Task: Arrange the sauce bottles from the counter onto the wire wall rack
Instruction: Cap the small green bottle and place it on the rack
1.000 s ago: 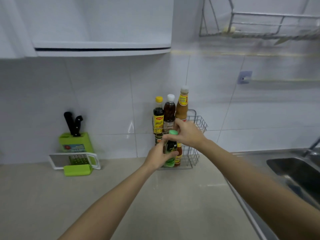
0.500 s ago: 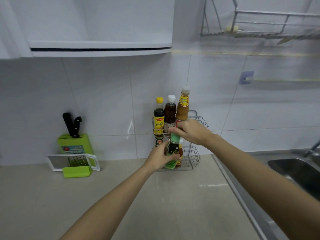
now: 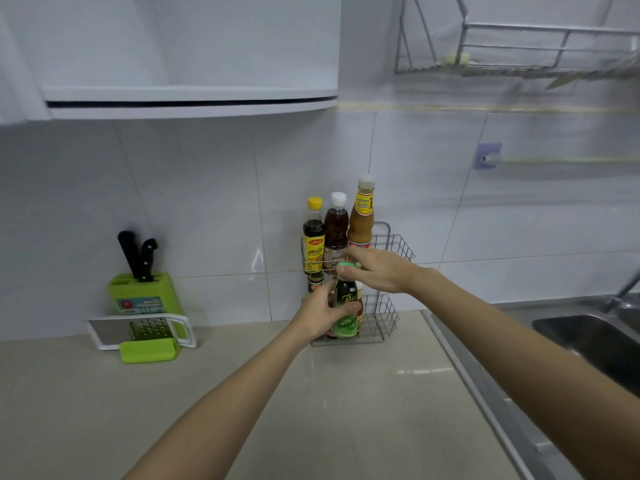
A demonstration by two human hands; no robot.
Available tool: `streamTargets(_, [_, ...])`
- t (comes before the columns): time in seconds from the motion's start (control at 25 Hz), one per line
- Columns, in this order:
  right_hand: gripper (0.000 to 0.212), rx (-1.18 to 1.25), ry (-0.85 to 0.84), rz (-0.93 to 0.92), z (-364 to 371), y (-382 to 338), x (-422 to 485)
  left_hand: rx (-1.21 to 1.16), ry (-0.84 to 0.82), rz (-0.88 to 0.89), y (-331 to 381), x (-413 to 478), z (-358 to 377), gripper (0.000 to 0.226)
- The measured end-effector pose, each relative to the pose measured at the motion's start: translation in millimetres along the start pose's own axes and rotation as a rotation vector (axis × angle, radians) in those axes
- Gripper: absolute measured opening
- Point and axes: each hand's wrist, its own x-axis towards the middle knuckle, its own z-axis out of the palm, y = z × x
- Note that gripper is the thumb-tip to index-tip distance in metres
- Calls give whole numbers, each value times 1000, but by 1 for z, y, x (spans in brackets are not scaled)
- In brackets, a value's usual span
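Observation:
A two-tier wire rack hangs on the tiled wall above the counter. Its upper tier holds a yellow-capped dark bottle, a white-capped brown bottle and a tall orange sauce bottle. My left hand grips the body of a dark green-capped bottle at the lower tier. My right hand pinches that bottle's green cap from the right. Behind it, a small dark jar and an orange bottle stand partly hidden in the lower tier.
A green knife block with black-handled knives and a grater stand at the left on the beige counter. A steel sink lies right. A white cupboard and a metal dish rack hang above.
Both hands have stayed on the green-capped bottle while it moved slightly up and right toward the rack's lower tier. The camera view shifted a little.

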Motion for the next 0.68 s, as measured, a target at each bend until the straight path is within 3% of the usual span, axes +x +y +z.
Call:
streamTargets(0.12, [39,3,-67,-90,-13,-2,1,-24,-25,-13,3,0,-3,61])
streamTargets(0.28, [58,-255,-148,56,-13,1,12,-49,-84,-10,-1,-2,5,65])
streamTargets(0.48, [40,-123,-106,-25,-11,3,8,-86,-122,-10,0,3,-2,60])
streamTargets(0.68, [34,-56,-59,93,11,-5,8,-5,-147,-32,-8,-3,5,69])
